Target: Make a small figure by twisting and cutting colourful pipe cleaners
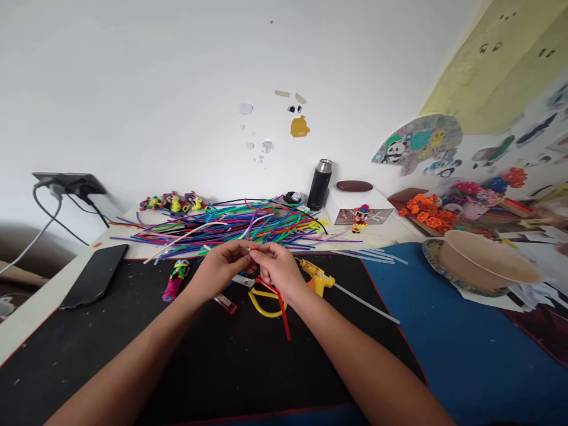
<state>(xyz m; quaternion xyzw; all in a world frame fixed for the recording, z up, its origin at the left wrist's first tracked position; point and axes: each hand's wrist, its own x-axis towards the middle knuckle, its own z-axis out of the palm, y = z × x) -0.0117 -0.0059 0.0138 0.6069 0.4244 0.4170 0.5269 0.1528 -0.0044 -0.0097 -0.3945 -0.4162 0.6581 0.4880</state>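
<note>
two bare forearms are shown, the left forearm (146,349) in the lower left of the frame and the right forearm (355,349) in the lower right. both are left uncovered from the bottom edge of the frame, where the arms are cut off, up to the wrists. each forearm is seen at its broadest near that edge and is tapered smoothly toward a slimmer wrist. the left hand (225,263) and the right hand (281,269), near the centre, are likewise bare; their fingernails are too small to be made out.
</note>
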